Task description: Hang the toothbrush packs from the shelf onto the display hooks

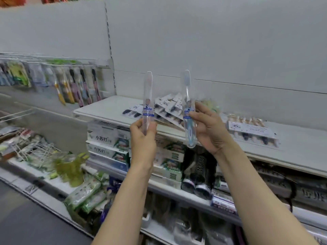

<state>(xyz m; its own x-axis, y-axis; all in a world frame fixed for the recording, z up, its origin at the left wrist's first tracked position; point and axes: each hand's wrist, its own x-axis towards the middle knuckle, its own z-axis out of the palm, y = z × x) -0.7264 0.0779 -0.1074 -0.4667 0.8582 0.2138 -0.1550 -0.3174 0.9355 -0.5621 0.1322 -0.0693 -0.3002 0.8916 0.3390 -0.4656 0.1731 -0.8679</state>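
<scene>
My left hand (143, 134) grips the lower end of a clear toothbrush tube (148, 96) and holds it upright in front of the white shelf (106, 107). In my right hand (207, 128) stands a second clear tube with a blue toothbrush (188, 106), pinched at its label. Behind the two tubes, a fanned pile of flat toothbrush packs (168, 110) lies on the shelf, and another multi-pack (251, 129) rests to the right. Display hooks (53, 62) at the left carry several hanging toothbrush packs (76, 85).
Toothpaste boxes (106, 140) are stacked under the shelf, with dark tubes (200, 167) beside them. Bare wire hooks (16, 114) stick out at the far left above green packets (83, 193) and a yellow bottle (69, 167). A white back panel (212, 41) rises behind the shelf.
</scene>
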